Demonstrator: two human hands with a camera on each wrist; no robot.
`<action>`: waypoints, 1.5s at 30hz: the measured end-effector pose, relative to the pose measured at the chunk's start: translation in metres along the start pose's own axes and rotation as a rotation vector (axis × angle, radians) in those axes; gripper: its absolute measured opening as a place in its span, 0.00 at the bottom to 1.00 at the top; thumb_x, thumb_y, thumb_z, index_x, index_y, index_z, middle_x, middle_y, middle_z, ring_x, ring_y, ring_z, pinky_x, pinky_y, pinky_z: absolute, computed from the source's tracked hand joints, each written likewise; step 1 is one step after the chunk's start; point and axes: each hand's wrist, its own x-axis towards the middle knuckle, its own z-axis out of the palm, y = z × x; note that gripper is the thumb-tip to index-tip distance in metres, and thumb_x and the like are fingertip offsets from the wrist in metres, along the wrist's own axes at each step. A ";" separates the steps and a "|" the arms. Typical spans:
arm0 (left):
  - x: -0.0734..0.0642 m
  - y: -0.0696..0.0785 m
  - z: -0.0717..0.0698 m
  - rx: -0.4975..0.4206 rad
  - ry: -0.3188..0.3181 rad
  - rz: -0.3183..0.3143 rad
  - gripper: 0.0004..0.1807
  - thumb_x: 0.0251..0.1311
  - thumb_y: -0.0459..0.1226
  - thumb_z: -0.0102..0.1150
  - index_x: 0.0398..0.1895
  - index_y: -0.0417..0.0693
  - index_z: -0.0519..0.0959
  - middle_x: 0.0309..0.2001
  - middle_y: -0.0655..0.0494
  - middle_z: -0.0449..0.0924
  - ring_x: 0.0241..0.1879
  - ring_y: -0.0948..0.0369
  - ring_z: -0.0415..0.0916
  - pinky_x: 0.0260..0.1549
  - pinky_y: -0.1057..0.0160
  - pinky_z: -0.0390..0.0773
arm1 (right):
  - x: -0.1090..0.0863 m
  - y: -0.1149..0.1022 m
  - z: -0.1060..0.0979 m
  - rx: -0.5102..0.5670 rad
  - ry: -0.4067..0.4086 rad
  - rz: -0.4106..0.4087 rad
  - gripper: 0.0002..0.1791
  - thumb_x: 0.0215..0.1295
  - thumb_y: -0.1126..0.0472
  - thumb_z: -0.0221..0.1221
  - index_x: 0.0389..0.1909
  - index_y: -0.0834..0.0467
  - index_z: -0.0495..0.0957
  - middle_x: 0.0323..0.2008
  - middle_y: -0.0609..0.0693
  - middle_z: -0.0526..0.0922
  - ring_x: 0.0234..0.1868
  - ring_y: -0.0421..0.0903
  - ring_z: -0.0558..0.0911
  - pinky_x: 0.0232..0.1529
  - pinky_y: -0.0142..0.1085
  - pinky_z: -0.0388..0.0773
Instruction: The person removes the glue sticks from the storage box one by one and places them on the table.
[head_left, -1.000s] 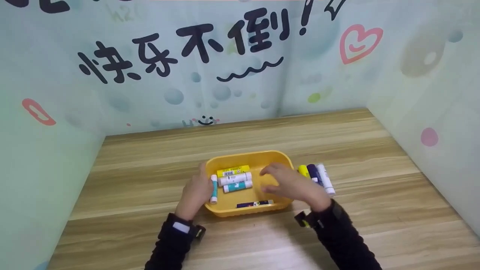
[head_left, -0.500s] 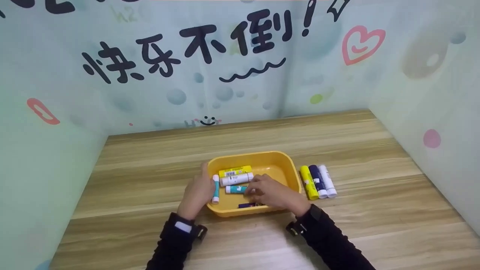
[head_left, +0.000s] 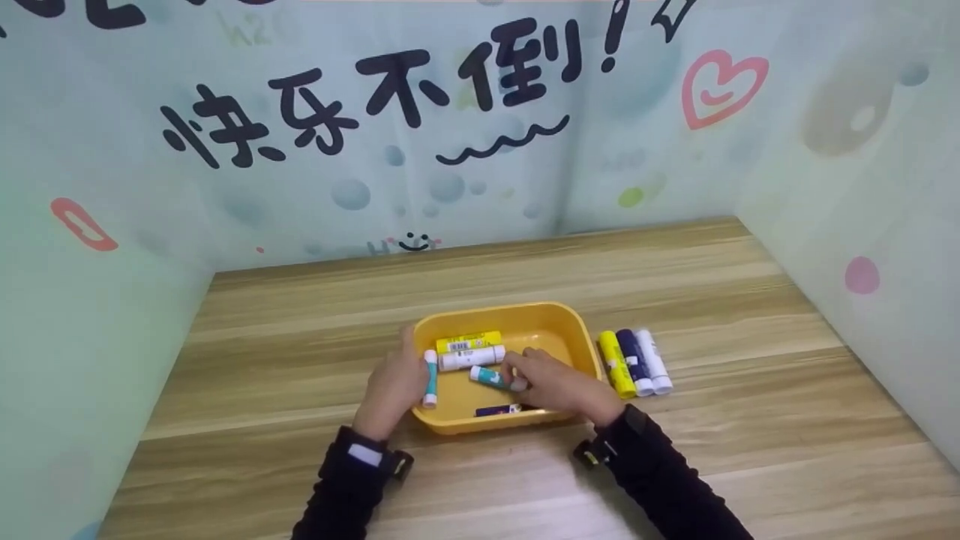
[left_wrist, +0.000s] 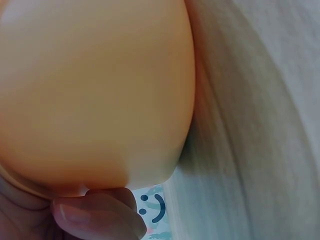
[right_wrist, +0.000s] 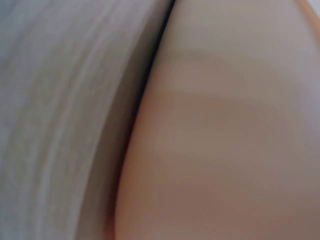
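Note:
In the head view my right hand (head_left: pixel 559 382) reaches over the near right rim of a yellow plastic tray (head_left: pixel 559 311) and pinches a small teal glue stick (head_left: pixel 487 376) by its right end. My left hand (head_left: pixel 391 386) grips the tray's left rim; the left wrist view shows its fingers (left_wrist: pixel 95 215) at the tray edge. Beside that hand, inside the tray, lies another teal glue stick (head_left: pixel 430 379). A yellow glue stick (head_left: pixel 469 342) and a white one (head_left: pixel 471 358) lie along the back left. A dark purple stick (head_left: pixel 495 410) sits at the front wall, partly covered.
Right of the tray, yellow (head_left: pixel 616 364), dark purple (head_left: pixel 635 363) and white (head_left: pixel 654 362) glue sticks lie side by side on the wooden table (head_left: pixel 330 300). Printed cloth walls (head_left: pixel 450 187) stand at the back and both sides. The tray's outer wall (right_wrist: pixel 215 140) fills much of the right wrist view.
My right hand has moved left from above the tray's right part to the teal glue stick. The stick has turned and shifted right in its fingers. My left hand stays on the rim.

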 end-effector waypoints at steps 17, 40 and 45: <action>0.001 0.000 0.001 0.048 0.009 0.011 0.31 0.65 0.35 0.42 0.70 0.45 0.46 0.24 0.48 0.74 0.18 0.57 0.72 0.15 0.65 0.68 | -0.014 -0.003 -0.030 0.122 0.169 -0.049 0.08 0.59 0.67 0.59 0.38 0.56 0.71 0.34 0.48 0.75 0.37 0.45 0.71 0.41 0.36 0.70; 0.000 0.001 0.000 0.043 -0.004 -0.007 0.30 0.66 0.36 0.42 0.69 0.47 0.47 0.26 0.47 0.74 0.19 0.57 0.72 0.15 0.65 0.69 | -0.069 0.066 -0.107 0.324 0.429 0.310 0.31 0.65 0.47 0.53 0.58 0.67 0.66 0.45 0.65 0.78 0.35 0.43 0.77 0.36 0.29 0.76; 0.001 -0.001 0.001 0.042 -0.003 0.003 0.31 0.66 0.36 0.42 0.70 0.45 0.46 0.26 0.46 0.75 0.20 0.57 0.72 0.15 0.65 0.68 | -0.077 0.096 -0.108 0.283 0.307 0.430 0.31 0.67 0.49 0.51 0.58 0.72 0.63 0.52 0.71 0.72 0.42 0.51 0.77 0.39 0.35 0.78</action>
